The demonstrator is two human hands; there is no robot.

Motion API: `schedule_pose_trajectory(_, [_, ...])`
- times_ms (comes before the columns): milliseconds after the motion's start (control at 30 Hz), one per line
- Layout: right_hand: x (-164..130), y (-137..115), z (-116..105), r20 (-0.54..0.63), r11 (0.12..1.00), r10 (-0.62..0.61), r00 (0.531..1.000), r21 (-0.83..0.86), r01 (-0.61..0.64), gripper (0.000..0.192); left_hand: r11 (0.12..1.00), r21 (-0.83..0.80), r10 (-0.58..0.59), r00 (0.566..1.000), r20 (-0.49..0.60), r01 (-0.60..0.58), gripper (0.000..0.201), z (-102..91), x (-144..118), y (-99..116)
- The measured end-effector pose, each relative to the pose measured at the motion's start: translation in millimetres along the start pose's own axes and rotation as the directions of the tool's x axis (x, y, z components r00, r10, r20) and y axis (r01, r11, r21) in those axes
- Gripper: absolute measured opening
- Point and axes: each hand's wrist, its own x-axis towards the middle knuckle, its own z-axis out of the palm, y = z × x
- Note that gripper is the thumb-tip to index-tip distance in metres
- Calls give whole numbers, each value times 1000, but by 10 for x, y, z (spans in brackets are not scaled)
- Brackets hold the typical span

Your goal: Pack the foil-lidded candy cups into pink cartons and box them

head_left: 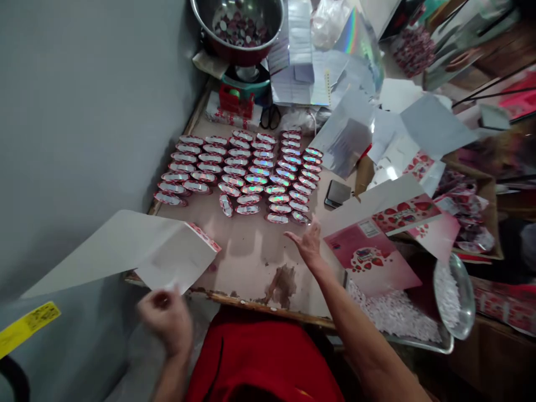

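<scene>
You hold a big white sheet while rows of shiny pieces wait.

Your left hand [165, 318] pinches the sheet [125, 251] at its bottom edge, low by the tabletop [251, 251]. Your right hand [307, 240] is open and empty, fingers spread, just beside the shiny pieces [247, 167]. It looks like you are peeling or folding; next needs a steady pull.

We see a worn wooden counter [251, 251], its finish peeling at the near edge. The rows of small packets [243, 167] are glossy holographic foil. At top, a shiny metal bowl [238, 22]; lower left, matt white paper sheet [138, 251].
</scene>
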Motion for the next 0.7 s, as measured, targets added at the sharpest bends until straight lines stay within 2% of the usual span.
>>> schedule_pose_trajectory(33, [57,65,82,9,1000,5,1000,9,-5,94,996,10,89,990,105,-91,36,252,-151,133])
schedule_pose_trajectory(67, [85,77,194,2,1000,6,1000,20,-6,95,980,0,191,952,240,-197,36,566,-219,269])
schedule_pose_trajectory(100, [90,43,320,-28,1000,10,1000,26,-9,95,966,-11,252,933,257,-258,40,920,-199,398])
schedule_pose_trajectory(133, [78,-25,445,-68,1000,18,998,24,-17,94,961,1,267,935,233,-275,48,1285,-103,510])
schedule_pose_trajectory(167, [54,-116,561,-102,1000,30,994,12,-29,92,967,53,234,953,194,-249,58,1635,46,598])
schedule_pose_trajectory(233, [4,-317,738,-120,998,54,991,-39,-59,86,967,143,175,956,236,-213,73,2205,383,694])
schedule_pose_trajectory(300, [-19,-484,829,-77,992,73,994,-95,-80,78,965,197,103,944,314,-171,65,2529,617,694])
schedule_pose_trajectory(367, [-2,-571,837,-1,991,61,998,-116,-61,73,963,230,44,921,387,-142,53,2620,685,634])
schedule_pose_trajectory(467, [91,-554,724,179,997,-27,983,-71,40,69,957,242,25,880,475,-158,49,2504,610,520])
schedule_pose_trajectory(533, [178,-497,599,324,990,-117,939,-34,135,66,954,231,40,844,534,-191,45,2388,551,454])
schedule_pose_trajectory(600, [266,-463,476,453,966,-218,865,-24,256,62,947,213,60,785,617,-239,39,2298,513,401])
schedule_pose_trajectory(667, [335,-483,389,529,934,-287,799,-28,355,61,937,196,78,722,687,-288,37,2246,477,369])
schedule_pose_trajectory(700, [356,-514,366,547,921,-303,780,-43,388,62,930,202,87,716,692,-309,37,2234,447,367])
